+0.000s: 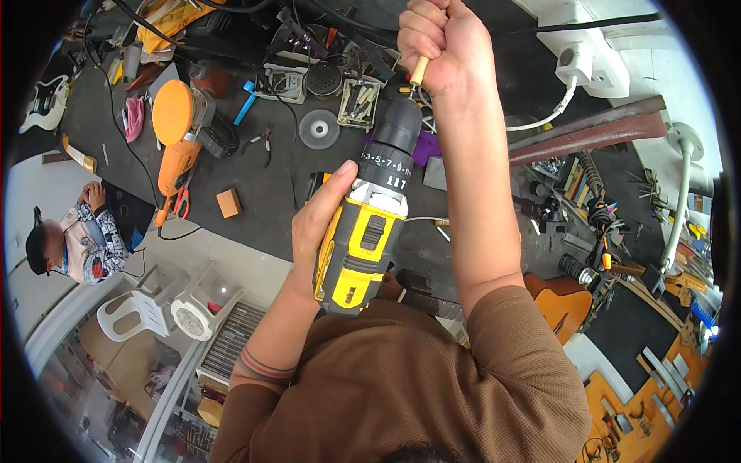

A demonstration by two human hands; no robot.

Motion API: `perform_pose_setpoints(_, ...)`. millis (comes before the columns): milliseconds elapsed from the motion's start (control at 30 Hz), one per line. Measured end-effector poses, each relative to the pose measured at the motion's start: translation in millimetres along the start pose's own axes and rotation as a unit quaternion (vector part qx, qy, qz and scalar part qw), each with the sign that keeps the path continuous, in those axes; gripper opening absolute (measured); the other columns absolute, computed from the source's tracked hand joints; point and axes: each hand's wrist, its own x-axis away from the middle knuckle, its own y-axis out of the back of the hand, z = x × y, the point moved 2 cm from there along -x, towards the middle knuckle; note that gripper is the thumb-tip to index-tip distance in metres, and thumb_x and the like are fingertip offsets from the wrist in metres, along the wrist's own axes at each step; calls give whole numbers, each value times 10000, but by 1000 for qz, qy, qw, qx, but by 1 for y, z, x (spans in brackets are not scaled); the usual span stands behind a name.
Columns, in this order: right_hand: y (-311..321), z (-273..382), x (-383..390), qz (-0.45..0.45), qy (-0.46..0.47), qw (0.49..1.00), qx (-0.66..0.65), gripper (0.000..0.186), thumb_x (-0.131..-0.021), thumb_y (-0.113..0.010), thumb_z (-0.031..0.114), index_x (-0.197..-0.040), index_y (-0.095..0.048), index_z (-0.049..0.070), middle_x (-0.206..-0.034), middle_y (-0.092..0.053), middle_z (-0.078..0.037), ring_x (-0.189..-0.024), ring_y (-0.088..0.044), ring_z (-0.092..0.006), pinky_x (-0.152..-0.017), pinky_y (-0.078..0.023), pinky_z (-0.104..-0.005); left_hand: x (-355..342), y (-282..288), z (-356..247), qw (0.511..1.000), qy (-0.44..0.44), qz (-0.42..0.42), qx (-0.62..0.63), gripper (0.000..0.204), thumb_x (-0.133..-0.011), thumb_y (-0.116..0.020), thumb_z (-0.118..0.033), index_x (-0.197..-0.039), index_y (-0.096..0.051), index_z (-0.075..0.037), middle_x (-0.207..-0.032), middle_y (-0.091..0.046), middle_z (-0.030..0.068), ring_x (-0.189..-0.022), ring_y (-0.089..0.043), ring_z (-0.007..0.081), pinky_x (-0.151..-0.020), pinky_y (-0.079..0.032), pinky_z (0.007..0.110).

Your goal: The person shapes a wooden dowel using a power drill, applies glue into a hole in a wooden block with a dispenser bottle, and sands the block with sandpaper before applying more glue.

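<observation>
My left hand (pixel 310 231) is closed round a yellow and black cordless drill (pixel 364 247), its thumb along the body and its other fingers mostly hidden beneath. The drill's black chuck (pixel 401 123) points up and away from me. Just beyond the chuck, my right hand (pixel 436 42) is a closed fist round a slim pale rod (pixel 420 71), wooden by its look. The rod's lower end sticks out of the fist and lines up with a thin metal piece at the chuck's tip; whether they are joined is too small to tell.
On the dark workbench (pixel 255 185) lie an orange sander (pixel 176 147), a grey disc (pixel 319 129), a wooden block (pixel 228 203), pliers (pixel 261 143) and a tray of small parts (pixel 359 103). A guitar body (pixel 557 307) stands at right. Another person (pixel 89 239) sits at far left.
</observation>
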Motion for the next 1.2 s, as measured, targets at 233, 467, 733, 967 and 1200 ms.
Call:
perform_pose_setpoints(233, 2, 1, -1, 18, -16, 999, -22, 500, -1258, -333, 501, -940, -523, 165, -682, -281, 51, -502, -219, -99, -400, -203, -285, 7, 4, 7, 987, -147, 59, -38, 394, -1182, -554, -267, -1469, -678, -27, -1309, -785, 225, -1058, -831, 267, -924, -697, 373)
perform_pose_setpoints(467, -1, -1, 0, 5, -3, 1000, -10, 509, -1255, -339, 511, -932, -523, 164, -679, -277, 50, -499, -217, -101, -393, -209, -288, 7, 9, 9, 960, -250, 129, -14, 432, -1197, -524, -184, -1615, -584, -96, -1460, -710, 233, -1207, -794, 307, -1007, -689, 401)
perform_pose_setpoints(733, 0, -1, -1, 23, -4, 1000, -21, 509, -1254, -345, 515, -931, -525, 165, -679, -284, 49, -497, -221, -100, -389, -215, -286, 6, 6, 6, 944, -301, 122, -52, 523, -1129, -614, -49, -1645, -530, -52, -1506, -668, 227, -1221, -784, 317, -1031, -688, 424)
perform_pose_setpoints(967, -2, -2, 0, 9, -4, 1000, -20, 514, -1255, -335, 516, -934, -525, 162, -678, -289, 49, -500, -222, -100, -391, -213, -286, 7, 2, 5, 947, -302, 99, -56, 467, -1168, -562, -126, -1630, -554, -58, -1427, -722, 226, -1166, -805, 296, -998, -696, 405)
perform_pose_setpoints(1200, 1, -1, -2, 26, -6, 999, -28, 527, -1254, -329, 521, -919, -525, 163, -680, -289, 47, -510, -229, -101, -400, -208, -284, 7, -2, 1, 963, -251, 87, -43, 443, -1183, -540, -154, -1617, -577, -77, -1397, -742, 220, -1143, -812, 283, -977, -699, 391)
